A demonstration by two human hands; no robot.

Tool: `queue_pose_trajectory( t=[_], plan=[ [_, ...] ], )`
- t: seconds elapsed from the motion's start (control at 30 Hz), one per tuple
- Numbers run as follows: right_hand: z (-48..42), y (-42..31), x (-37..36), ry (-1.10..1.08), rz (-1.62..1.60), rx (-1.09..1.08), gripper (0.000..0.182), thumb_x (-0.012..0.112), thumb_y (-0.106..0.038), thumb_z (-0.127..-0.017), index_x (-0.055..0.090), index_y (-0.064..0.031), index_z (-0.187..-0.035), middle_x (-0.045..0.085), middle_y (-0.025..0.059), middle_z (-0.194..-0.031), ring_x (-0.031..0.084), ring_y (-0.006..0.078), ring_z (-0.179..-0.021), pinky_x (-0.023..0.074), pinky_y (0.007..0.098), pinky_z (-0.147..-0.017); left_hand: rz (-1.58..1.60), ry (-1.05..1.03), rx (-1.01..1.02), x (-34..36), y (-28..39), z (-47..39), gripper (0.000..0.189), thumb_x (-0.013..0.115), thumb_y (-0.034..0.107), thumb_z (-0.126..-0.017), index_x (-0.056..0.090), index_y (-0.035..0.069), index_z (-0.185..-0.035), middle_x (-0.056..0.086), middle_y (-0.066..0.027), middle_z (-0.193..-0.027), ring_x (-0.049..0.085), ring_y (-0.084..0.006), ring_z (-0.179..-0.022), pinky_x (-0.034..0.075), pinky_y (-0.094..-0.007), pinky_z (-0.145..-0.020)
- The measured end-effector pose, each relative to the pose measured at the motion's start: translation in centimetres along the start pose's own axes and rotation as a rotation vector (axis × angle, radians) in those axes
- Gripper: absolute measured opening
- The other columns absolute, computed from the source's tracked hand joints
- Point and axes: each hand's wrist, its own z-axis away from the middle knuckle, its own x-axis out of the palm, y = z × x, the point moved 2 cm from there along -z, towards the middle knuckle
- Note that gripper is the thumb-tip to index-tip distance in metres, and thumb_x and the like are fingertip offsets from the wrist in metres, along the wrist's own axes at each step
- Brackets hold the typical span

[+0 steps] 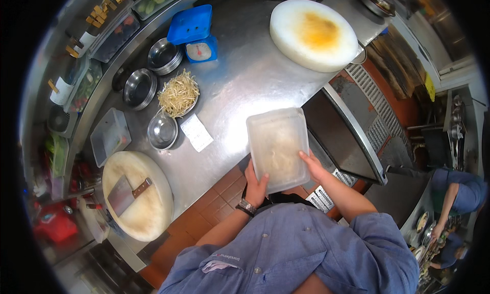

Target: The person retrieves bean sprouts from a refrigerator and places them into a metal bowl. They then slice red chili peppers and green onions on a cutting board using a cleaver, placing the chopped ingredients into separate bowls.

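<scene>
Between my two hands is a lidded, translucent plastic container with pale contents that I cannot make out. My left hand, with a watch at the wrist, grips its near left side. On the right side, my right hand holds it with the thumb against the top. The container is over the front edge of the steel counter. Left of it on the counter lie a paper slip with writing, a steel bowl and a plate heaped with bean sprouts.
A cleaver rests on the left round chopping block. Another round block stands far right. Beyond the sprouts are stacked steel bowls and a blue scale. A door stands ajar below the counter. Co-workers are at right.
</scene>
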Motion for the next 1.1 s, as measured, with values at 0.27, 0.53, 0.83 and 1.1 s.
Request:
queue_pose_trajectory(
  t=[0.27, 0.53, 0.83, 1.1],
  plan=[
    [6.5, 9.5, -4.5, 0.069, -0.305, 0.427, 0.072, 0.055, -0.052, -0.1, 0.042, 0.001, -0.147, 0.056, 0.018, -0.138, 0.057, 0.0288, -0.124, 0.0458, 0.0414, -0.106, 0.174, -0.331, -0.203, 4.8, -7.1, 7.0, 0.117, 0.082, 0.031, -0.081, 0.001, 0.002, -0.159, 0.034, -0.0262, -0.154, 0.038, -0.036, -0.141, 0.033, -0.0442, -0.116],
    [-8.6, 13.2, 5.7, -0.092, 0.542, 0.098, 0.07, 0.054, -0.054, -0.099, 0.05, 0.0007, -0.142, 0.061, 0.0195, -0.134, 0.058, 0.0295, -0.124, 0.044, 0.0376, -0.105, 1.022, -0.028, -0.618, -0.8, -18.2, 6.3, 0.091, 0.075, 0.016, -0.088, 0.017, 0.006, -0.157, 0.043, -0.0116, -0.149, 0.044, -0.0279, -0.135, 0.038, -0.042, -0.113],
    [-22.6, 13.8, 10.5, -0.328, 0.653, -0.133, 0.053, 0.05, -0.034, -0.102, 0.053, 0.0044, -0.138, 0.058, 0.0194, -0.138, 0.055, 0.0293, -0.124, 0.0465, 0.0409, -0.101, -0.768, 0.026, 0.033, -4.7, -29.0, -2.3, 0.055, 0.067, 0.028, -0.094, 0.049, 0.009, -0.143, 0.056, -0.0074, -0.137, 0.053, -0.026, -0.127, 0.047, -0.0434, -0.102],
    [-13.4, 3.9, 2.5, 0.235, 0.867, -0.504, 0.027, 0.049, -0.02, -0.102, 0.065, 0.002, -0.101, 0.064, 0.023, -0.091, 0.063, 0.0369, -0.084, 0.0504, 0.042, -0.079, 0.035, 0.131, -0.509, -5.5, -33.3, -14.2, 0.048, 0.065, 0.029, -0.095, 0.054, 0.007, -0.136, 0.058, -0.0092, -0.132, 0.056, -0.026, -0.122, 0.048, -0.0413, -0.1]
  ],
)
